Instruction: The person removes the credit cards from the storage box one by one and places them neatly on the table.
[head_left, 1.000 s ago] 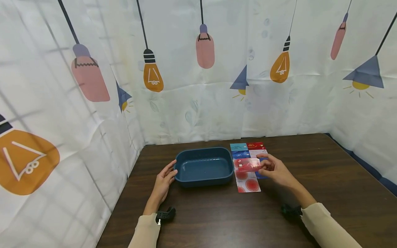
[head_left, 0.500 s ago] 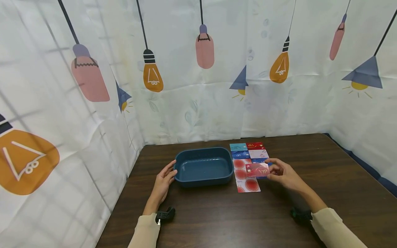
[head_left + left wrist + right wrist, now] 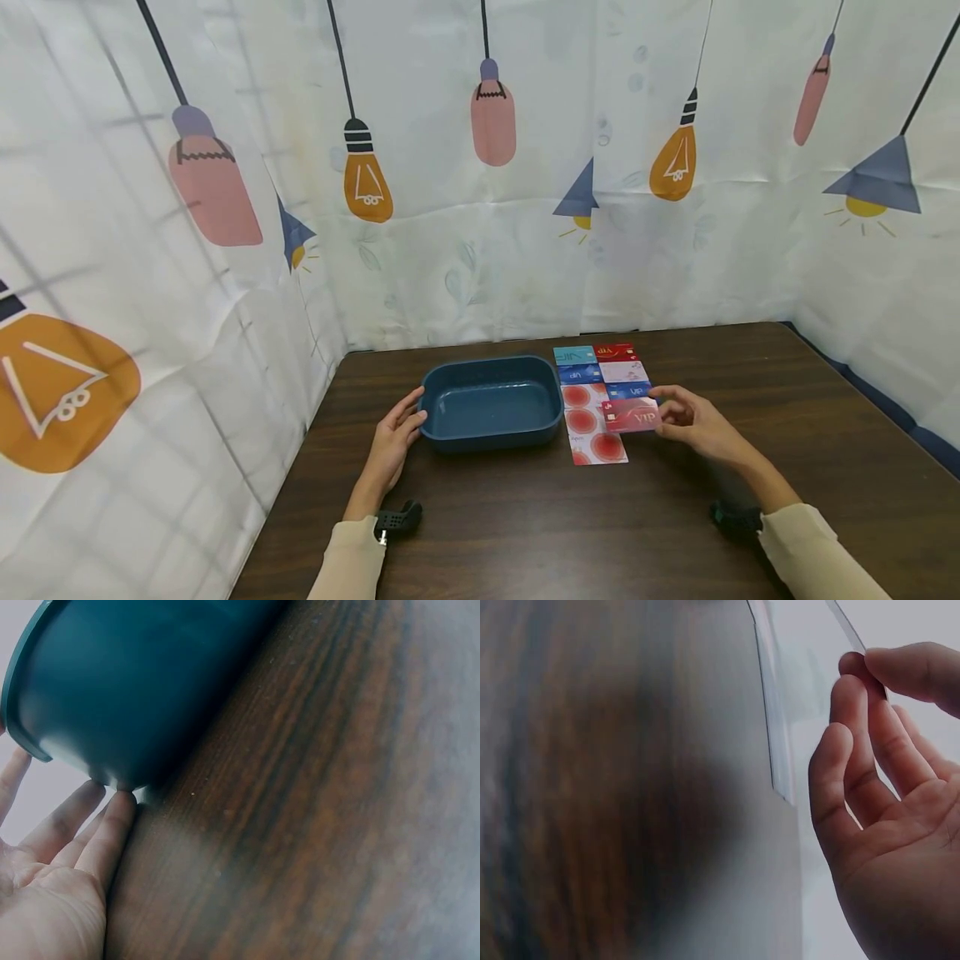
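My right hand [image 3: 693, 427] pinches the right edge of a red VIP card [image 3: 628, 415] between thumb and fingertips. That card is over the lower end of the right column of laid-out cards, just below a blue VIP card [image 3: 627, 390]. In the right wrist view, the pinched card's thin edge [image 3: 847, 626] shows at the thumb tip. My left hand [image 3: 396, 437] touches the left end of a dark teal rectangular bin [image 3: 487, 441] with outstretched fingers. Seen from the left wrist, several fingertips [image 3: 120, 801] rest against the bin's outer wall.
Two columns of cards lie right of the bin, with a teal card [image 3: 574, 356] and a dark red card [image 3: 613, 352] at the far end. White cards with red circles [image 3: 604, 447] run down the left column. A printed curtain [image 3: 465, 275] stands behind the brown table [image 3: 510, 533].
My right hand has moved the red card right and toward me, from over the left column to the right column's lower end. The left hand stays at the bin.
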Demonstrator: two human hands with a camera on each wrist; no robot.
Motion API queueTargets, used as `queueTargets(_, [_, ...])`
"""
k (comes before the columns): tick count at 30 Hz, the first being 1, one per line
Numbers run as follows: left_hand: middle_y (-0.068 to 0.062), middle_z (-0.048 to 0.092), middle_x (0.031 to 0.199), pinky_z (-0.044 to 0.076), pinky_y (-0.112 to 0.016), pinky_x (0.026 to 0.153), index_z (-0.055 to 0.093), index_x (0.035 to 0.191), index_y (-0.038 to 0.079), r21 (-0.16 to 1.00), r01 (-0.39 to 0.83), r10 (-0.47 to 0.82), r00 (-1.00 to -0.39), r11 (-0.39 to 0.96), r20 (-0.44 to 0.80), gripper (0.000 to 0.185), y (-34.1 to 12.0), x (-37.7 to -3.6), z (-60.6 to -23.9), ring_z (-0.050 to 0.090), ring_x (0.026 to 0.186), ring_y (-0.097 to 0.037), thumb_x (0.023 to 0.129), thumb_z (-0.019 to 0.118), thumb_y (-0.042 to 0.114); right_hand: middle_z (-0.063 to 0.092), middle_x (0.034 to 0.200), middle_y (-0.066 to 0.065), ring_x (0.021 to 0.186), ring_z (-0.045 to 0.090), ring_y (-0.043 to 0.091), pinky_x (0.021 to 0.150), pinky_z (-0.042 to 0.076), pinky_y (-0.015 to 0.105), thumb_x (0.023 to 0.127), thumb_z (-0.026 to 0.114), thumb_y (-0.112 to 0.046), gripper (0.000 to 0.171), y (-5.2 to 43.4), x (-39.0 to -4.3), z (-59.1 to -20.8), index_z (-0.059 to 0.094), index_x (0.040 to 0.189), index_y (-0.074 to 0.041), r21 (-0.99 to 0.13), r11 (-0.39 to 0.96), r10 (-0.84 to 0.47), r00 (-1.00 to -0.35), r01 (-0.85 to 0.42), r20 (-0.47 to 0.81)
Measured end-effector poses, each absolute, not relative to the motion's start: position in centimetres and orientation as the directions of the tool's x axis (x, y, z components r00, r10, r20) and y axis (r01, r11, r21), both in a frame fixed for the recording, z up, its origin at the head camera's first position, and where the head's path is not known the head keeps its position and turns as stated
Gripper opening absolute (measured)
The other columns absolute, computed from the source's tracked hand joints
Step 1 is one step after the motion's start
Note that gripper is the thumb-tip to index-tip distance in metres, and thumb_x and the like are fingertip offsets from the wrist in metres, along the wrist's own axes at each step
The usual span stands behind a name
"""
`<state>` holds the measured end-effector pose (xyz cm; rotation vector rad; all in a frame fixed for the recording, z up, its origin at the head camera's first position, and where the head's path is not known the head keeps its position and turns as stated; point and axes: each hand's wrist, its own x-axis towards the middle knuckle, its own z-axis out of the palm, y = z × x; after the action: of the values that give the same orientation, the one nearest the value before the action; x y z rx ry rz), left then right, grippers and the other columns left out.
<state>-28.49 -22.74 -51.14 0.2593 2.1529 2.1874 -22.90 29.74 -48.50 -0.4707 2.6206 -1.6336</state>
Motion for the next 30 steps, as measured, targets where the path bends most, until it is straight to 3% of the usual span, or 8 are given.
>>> queueTargets(5, [-0.011, 0.038, 0.163, 0.048, -0.022, 0.103, 0.043, 0.156, 0.021, 0.997, 0.079, 0.165, -0.983, -0.003, 0.078, 0.053, -22.8, -28.6, -51.1, 0.039, 0.148, -0.028, 0.105, 0.058, 0.026, 0.072, 0.099, 0.014, 0.079, 0.061, 0.012, 0.067, 0.049, 0.026, 0.096, 0.068, -0.007, 0.05, 30.4, -22.8, -48.5, 0.045, 0.139, 0.006, -0.879, 0.406, -0.284, -0.949, -0.249, 0.138])
queueTargets(12, [-0.01, 0.035, 0.164, 0.037, -0.048, 0.119, 0.043, 0.157, 0.022, 0.997, 0.076, 0.171, -0.982, 0.013, 0.073, 0.054, -22.9, -28.5, -51.2, 0.036, 0.151, -0.029, 0.105, 0.058, 0.027, 0.072, 0.096, 0.01, 0.08, 0.061, 0.011, 0.07, 0.05, 0.025, 0.096, 0.068, -0.005, 0.052, 31.3, -22.8, -48.6, 0.043, 0.139, 0.01, -0.878, 0.4, -0.333, -0.934, -0.264, 0.129])
queueTargets(15, [-0.01, 0.035, 0.164, 0.035, -0.052, 0.12, 0.043, 0.157, 0.022, 0.997, 0.076, 0.173, -0.982, 0.01, 0.073, 0.054, -22.9, -28.5, -51.2, 0.036, 0.151, -0.029, 0.105, 0.058, 0.027, 0.072, 0.095, 0.008, 0.081, 0.062, 0.01, 0.071, 0.05, 0.024, 0.096, 0.067, -0.004, 0.052, 31.6, -22.9, -48.6, 0.042, 0.138, 0.013, -0.888, 0.379, -0.366, -0.923, -0.261, 0.115])
queueTargets(23, [-0.011, 0.037, 0.163, 0.035, -0.052, 0.119, 0.043, 0.156, 0.022, 0.997, 0.071, 0.168, -0.983, -0.001, 0.07, 0.054, -22.9, -28.6, -51.4, 0.038, 0.15, -0.029, 0.105, 0.059, 0.027, 0.071, 0.094, 0.004, 0.081, 0.061, 0.009, 0.071, 0.052, 0.024, 0.096, 0.066, -0.003, 0.052, 32.4, -22.7, -48.5, 0.038, 0.136, 0.015, -0.914, 0.35, -0.417, -0.908, -0.205, 0.044])
queueTargets(30, [-0.01, 0.037, 0.163, 0.044, -0.035, 0.113, 0.044, 0.156, 0.022, 0.997, 0.072, 0.166, -0.984, 0.003, 0.07, 0.053, -22.9, -28.6, -51.4, 0.039, 0.149, -0.029, 0.105, 0.059, 0.028, 0.071, 0.096, 0.009, 0.082, 0.063, 0.01, 0.073, 0.056, 0.026, 0.097, 0.065, -0.004, 0.053, 32.9, -22.6, -48.4, 0.037, 0.137, 0.016, -0.922, 0.342, -0.45, -0.893, -0.183, 0.011])
